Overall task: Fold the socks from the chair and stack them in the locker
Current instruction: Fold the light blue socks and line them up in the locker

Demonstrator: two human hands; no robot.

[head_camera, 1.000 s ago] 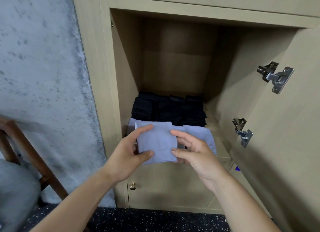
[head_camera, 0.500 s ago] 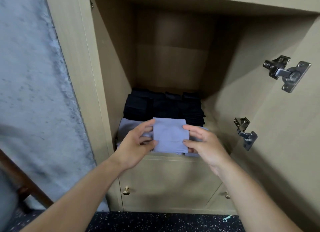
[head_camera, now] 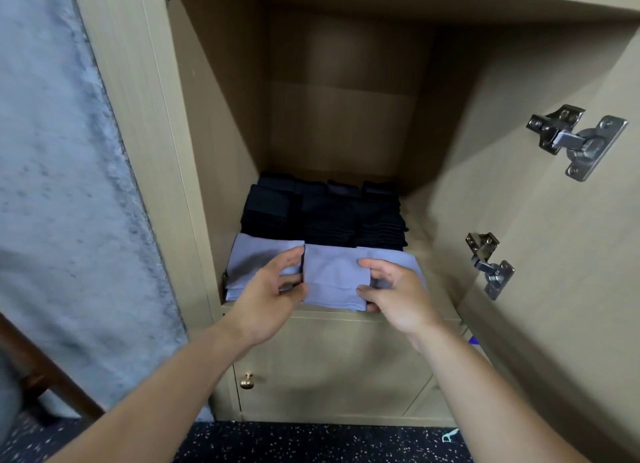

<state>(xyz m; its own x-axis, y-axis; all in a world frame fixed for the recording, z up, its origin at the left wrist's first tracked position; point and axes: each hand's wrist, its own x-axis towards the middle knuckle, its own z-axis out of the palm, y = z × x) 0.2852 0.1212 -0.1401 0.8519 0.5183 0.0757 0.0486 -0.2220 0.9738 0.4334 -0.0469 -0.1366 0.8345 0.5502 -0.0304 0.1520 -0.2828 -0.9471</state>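
A folded light-blue sock (head_camera: 332,279) lies at the front middle of the open locker's shelf (head_camera: 346,315). My left hand (head_camera: 270,296) grips its left edge and my right hand (head_camera: 398,296) pinches its right edge, thumb on top. It sits between a light-blue sock stack (head_camera: 256,255) on the left and another light-blue sock (head_camera: 398,258) on the right, partly hidden by my right hand. Behind them stand rows of folded dark socks (head_camera: 322,217).
The locker door (head_camera: 554,255) hangs open on the right, with two metal hinges (head_camera: 578,140) sticking out. Below the shelf is a shut cabinet door with a brass knob (head_camera: 247,381). A wooden chair frame (head_camera: 41,369) shows at the lower left, against a grey wall.
Both hands have carried the folded light-blue sock forward and down into the locker, setting it in the gap between the two light-blue stacks. The view has moved closer.
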